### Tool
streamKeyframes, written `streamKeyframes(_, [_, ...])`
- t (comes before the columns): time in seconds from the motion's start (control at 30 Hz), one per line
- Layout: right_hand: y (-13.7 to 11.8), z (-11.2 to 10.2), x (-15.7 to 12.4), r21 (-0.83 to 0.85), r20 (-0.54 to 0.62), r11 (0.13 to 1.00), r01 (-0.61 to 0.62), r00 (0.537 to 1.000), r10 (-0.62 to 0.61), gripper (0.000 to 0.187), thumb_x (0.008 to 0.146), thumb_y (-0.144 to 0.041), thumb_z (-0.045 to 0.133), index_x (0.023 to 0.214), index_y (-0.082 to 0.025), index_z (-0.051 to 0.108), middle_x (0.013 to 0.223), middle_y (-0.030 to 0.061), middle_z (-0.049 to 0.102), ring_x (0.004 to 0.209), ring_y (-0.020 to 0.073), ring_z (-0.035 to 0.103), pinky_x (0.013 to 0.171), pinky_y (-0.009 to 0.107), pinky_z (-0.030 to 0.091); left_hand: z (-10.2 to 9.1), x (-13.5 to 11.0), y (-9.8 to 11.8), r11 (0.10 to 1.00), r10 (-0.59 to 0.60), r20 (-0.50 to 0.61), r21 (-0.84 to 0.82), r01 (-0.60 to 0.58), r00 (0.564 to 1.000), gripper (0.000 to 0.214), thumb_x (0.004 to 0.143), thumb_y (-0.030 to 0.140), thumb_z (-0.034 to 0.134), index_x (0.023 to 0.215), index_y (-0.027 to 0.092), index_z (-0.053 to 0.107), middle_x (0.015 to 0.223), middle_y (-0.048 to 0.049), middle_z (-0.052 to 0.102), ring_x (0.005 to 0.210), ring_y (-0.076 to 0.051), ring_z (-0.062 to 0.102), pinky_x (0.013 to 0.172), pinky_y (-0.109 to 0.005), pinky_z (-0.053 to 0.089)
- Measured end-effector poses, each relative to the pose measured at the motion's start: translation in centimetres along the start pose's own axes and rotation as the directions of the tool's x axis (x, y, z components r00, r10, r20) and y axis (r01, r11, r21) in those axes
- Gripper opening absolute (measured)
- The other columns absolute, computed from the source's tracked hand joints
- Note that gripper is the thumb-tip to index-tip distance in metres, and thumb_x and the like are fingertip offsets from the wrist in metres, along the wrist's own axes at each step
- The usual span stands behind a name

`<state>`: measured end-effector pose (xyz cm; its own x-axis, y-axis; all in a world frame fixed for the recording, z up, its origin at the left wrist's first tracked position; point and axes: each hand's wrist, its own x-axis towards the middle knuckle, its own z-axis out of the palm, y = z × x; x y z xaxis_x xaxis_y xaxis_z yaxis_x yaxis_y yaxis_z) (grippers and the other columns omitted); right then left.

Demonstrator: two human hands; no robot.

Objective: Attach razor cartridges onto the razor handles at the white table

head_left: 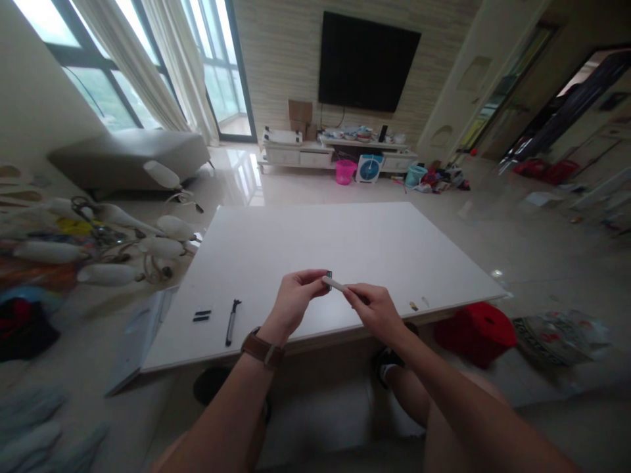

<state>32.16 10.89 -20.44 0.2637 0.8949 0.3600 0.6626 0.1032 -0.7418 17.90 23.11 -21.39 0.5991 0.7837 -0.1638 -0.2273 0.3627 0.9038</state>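
Observation:
My left hand (294, 301) is raised over the near edge of the white table (345, 243), its fingers pinched on a small dark square part (328, 276). A brown watch strap sits on that wrist. My right hand (375, 309) is pinched on a short white stick-like piece (335, 284), whose tip meets the dark part. Both hands hover just above the tabletop, close together.
On the table's left lie a dark pen-like tool (231, 322) and two small black strips (202, 316); two tiny bits (418, 304) rest at the right edge. A red stool (477, 332) stands right of the table. A lamp fixture with white shades (118, 246) lies at the left.

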Motion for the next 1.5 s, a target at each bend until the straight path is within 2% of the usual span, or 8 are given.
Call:
streamKeyframes(0.13, [-0.1,-0.1,-0.2,-0.045,-0.077,0.999,0.010,0.997,-0.014,0.026,0.096,-0.034,0.054,0.100,-0.019,0.075,0.083,0.0044,0.071,0.072,0.0154,0.060,0.067,0.026,0.042,0.2,0.0,-0.2,1.000,0.009,0.018,0.001,-0.009,1.000,0.028,0.063,0.023,0.084,0.088,0.011,0.077,0.083,-0.0099,0.075,0.076,-0.017,0.066,0.079,-0.033,0.054])
streamKeyframes(0.53, [0.6,-1.0,-0.2,-0.068,0.034,0.997,0.024,0.999,-0.021,0.027,0.096,-0.034,0.053,0.097,-0.020,0.076,0.075,0.0030,0.069,0.066,0.0147,0.057,0.064,0.026,0.040,0.5,0.0,-0.5,1.000,0.025,0.033,-0.019,-0.024,0.999,0.041,0.061,0.019,0.083,0.098,0.013,0.067,0.073,-0.0043,0.072,0.071,-0.015,0.066,0.075,-0.032,0.054])
streamKeyframes(0.7, [0.7,-1.3,-0.1,-0.045,-0.086,0.999,-0.011,0.996,0.007,0.030,0.096,-0.037,0.053,0.096,-0.017,0.076,0.071,0.0024,0.066,0.063,0.0138,0.054,0.062,0.026,0.039,0.6,-0.1,-0.5,0.998,0.031,0.045,-0.049,-0.029,0.999,0.044,0.064,0.020,0.082,0.100,0.016,0.058,0.074,-0.0030,0.071,0.070,-0.014,0.065,0.073,-0.030,0.052])
streamKeyframes(0.83, [0.6,-1.0,-0.2,-0.018,0.027,1.000,0.007,1.000,-0.006,0.030,0.096,-0.036,0.052,0.096,-0.018,0.076,0.071,0.0020,0.066,0.063,0.0137,0.054,0.061,0.025,0.039,0.7,-0.1,-0.6,0.998,0.036,0.051,-0.056,-0.034,0.998,0.046,0.064,0.017,0.082,0.101,0.016,0.055,0.073,-0.0020,0.071,0.069,-0.013,0.065,0.073,-0.029,0.051])
streamKeyframes(1.0, [0.7,-1.1,-0.2,0.000,-0.079,0.999,-0.042,0.996,0.041,0.031,0.095,-0.038,0.054,0.094,-0.017,0.076,0.072,0.0032,0.066,0.065,0.0140,0.055,0.062,0.026,0.039,0.9,-0.3,-0.4,0.998,0.034,0.049,-0.063,-0.031,0.998,0.048,0.064,0.018,0.082,0.102,0.017,0.053,0.073,-0.0018,0.071,0.069,-0.013,0.065,0.072,-0.029,0.051])
streamKeyframes(1.1, [0.7,-1.0,-0.3,0.077,0.036,0.993,-0.086,0.996,0.084,0.032,0.094,-0.040,0.055,0.095,-0.017,0.077,0.068,0.0019,0.063,0.063,0.0131,0.053,0.059,0.025,0.037,0.9,-0.3,-0.3,0.998,0.037,0.051,-0.059,-0.034,0.998,0.048,0.063,0.017,0.082,0.101,0.017,0.053,0.073,-0.0016,0.071,0.069,-0.013,0.065,0.072,-0.029,0.051])
streamKeyframes(1.33, [0.6,-0.6,-0.2,0.547,0.131,0.737,-0.396,0.910,0.393,0.047,0.086,-0.053,0.060,0.103,-0.012,0.073,0.054,-0.0046,0.044,0.042,0.0058,0.028,0.041,0.022,0.018,0.9,-0.3,0.0,0.995,0.034,0.000,-0.093,-0.034,0.999,0.048,0.063,0.019,0.083,0.100,0.017,0.053,0.076,-0.0014,0.071,0.074,-0.014,0.067,0.077,-0.032,0.052])
streamKeyframes(1.5, [0.9,-0.8,0.0,0.590,0.132,0.690,-0.419,0.894,0.429,0.047,0.082,-0.054,0.065,0.098,-0.011,0.073,0.053,-0.0045,0.044,0.042,0.0056,0.028,0.040,0.022,0.016,1.0,-0.3,0.2,0.994,0.051,-0.002,-0.096,-0.051,0.999,0.047,0.063,0.018,0.083,0.099,0.017,0.052,0.076,-0.0023,0.072,0.075,-0.015,0.067,0.077,-0.032,0.052])
